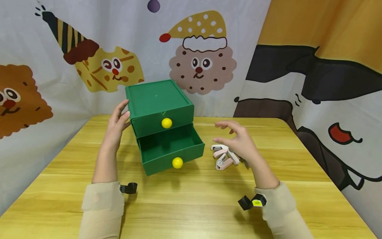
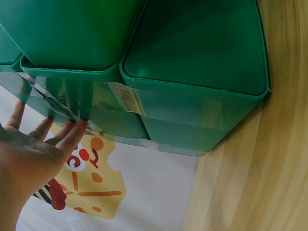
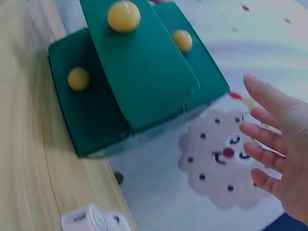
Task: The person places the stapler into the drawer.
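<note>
A green drawer cabinet [image 1: 158, 98] with round yellow knobs stands on the table. Its middle drawer [image 1: 173, 156] is pulled out, and the inside that shows holds nothing. The top drawer [image 1: 149, 124] is closed; the bottom drawer [image 3: 86, 106] shows in the right wrist view. My left hand [image 1: 114, 124] rests its fingertips on the cabinet's left side, where clear tape [image 2: 127, 98] runs along the plastic. My right hand [image 1: 238, 139] hangs in the air right of the cabinet, fingers loosely bent and holding nothing. Just below it lie small white and pink staplers [image 1: 225, 162].
The wooden table [image 1: 191, 205] reaches back to a cloth backdrop [image 1: 203, 106] printed with cartoon biscuits. A small dark metal piece [image 1: 245, 162] lies beside the staplers, partly behind my right wrist. Black wrist cameras [image 1: 129, 188] sit at both cuffs.
</note>
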`<action>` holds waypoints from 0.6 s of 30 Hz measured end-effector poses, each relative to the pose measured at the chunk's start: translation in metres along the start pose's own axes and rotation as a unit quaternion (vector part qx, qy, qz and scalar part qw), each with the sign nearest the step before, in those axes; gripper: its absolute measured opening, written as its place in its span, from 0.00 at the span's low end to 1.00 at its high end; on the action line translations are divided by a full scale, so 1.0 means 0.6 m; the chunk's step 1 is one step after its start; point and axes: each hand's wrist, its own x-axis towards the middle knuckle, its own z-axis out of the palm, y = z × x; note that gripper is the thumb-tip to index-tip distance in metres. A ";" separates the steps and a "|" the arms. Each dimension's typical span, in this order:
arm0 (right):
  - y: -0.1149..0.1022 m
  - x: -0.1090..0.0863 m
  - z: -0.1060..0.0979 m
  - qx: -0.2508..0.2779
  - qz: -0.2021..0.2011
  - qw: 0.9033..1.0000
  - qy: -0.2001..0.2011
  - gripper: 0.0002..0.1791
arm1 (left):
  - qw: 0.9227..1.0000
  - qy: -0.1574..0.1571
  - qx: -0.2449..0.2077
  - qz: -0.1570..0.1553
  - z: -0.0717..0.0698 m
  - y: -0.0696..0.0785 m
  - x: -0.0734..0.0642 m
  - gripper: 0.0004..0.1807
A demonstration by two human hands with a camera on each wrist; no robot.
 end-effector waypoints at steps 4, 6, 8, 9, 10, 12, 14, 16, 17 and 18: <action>0.032 0.001 -0.015 0.000 0.030 0.999 -0.030 0.25 | 1.000 -0.001 0.002 0.001 0.000 0.000 -0.001 0.32; 0.045 0.000 -0.021 0.004 0.046 0.998 -0.047 0.26 | 1.000 -0.001 0.003 0.001 0.000 -0.001 -0.001 0.32; 0.049 -0.003 -0.026 0.008 0.064 0.996 -0.062 0.26 | 1.000 0.000 0.004 0.002 0.000 -0.001 -0.001 0.32; 0.050 -0.004 -0.027 0.011 0.074 0.995 -0.069 0.26 | 1.000 0.000 0.005 0.001 0.000 -0.001 -0.001 0.32; 0.051 -0.006 -0.029 0.014 0.084 0.994 -0.075 0.25 | 1.000 0.000 0.006 0.001 0.000 -0.001 -0.001 0.32; 0.062 -0.010 -0.029 0.013 0.097 0.991 -0.088 0.25 | 1.000 -0.001 0.006 0.000 0.001 -0.001 -0.001 0.32; 0.089 -0.014 -0.026 0.003 0.098 0.990 -0.100 0.24 | 1.000 0.000 0.005 -0.001 0.001 -0.001 -0.001 0.32; 0.122 -0.019 -0.023 -0.005 0.096 0.989 -0.110 0.24 | 1.000 -0.001 0.004 -0.001 0.001 -0.001 -0.001 0.32; 0.138 -0.022 -0.021 -0.008 0.095 0.989 -0.115 0.25 | 1.000 -0.001 0.004 -0.001 0.001 -0.001 -0.001 0.32; 0.153 -0.024 -0.019 -0.011 0.093 0.989 -0.118 0.25 | 1.000 -0.001 0.003 0.000 0.002 0.000 -0.001 0.32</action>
